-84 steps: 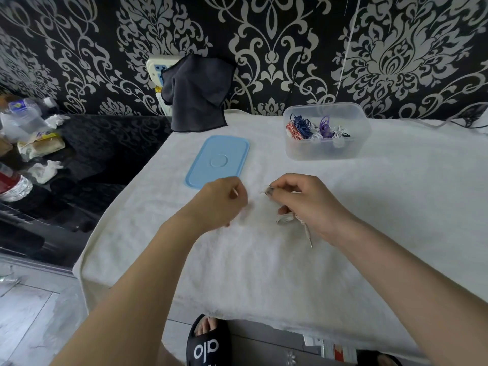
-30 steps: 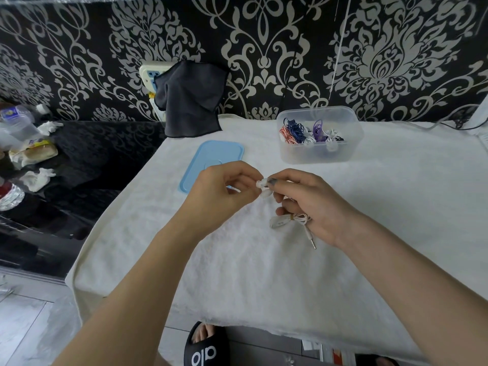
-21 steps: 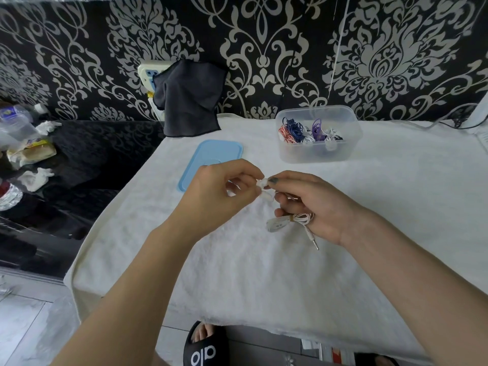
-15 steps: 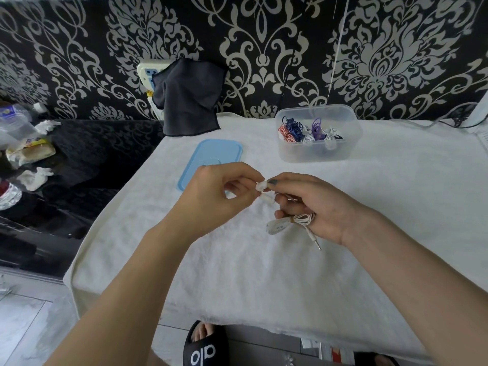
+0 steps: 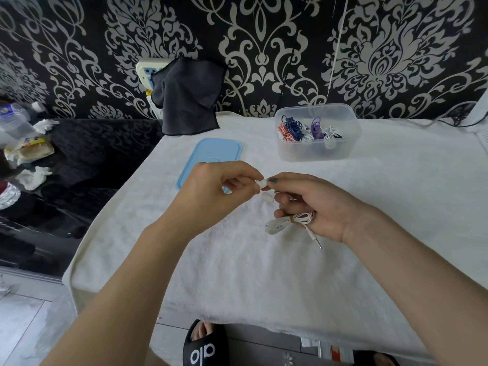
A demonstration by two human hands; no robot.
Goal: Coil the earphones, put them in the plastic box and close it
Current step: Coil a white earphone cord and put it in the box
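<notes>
White earphones (image 5: 295, 220) are bunched into a small coil in my right hand (image 5: 314, 207), with the remote and the jack plug hanging out below the palm. My left hand (image 5: 211, 191) pinches a white earbud at its fingertips, right against my right thumb and forefinger, above the white cloth. The clear plastic box (image 5: 318, 151) stands open at the back right and holds several coiled earphones in red, blue, purple and white. Its blue lid (image 5: 211, 157) lies flat on the cloth to the left of the box, partly hidden behind my left hand.
A white towel covers the table (image 5: 369, 220). A dark cloth (image 5: 187, 99) hangs over a power strip on the patterned wall at the back. A bottle, food wrappers and tissues lie on the dark surface (image 5: 87, 154) to the left. A foot in a black slipper shows below the table's front edge.
Both hands have lifted off the cloth and come together, the left now pinching an earbud against the right hand's fingertips. In the last half second hardly anything moved.
</notes>
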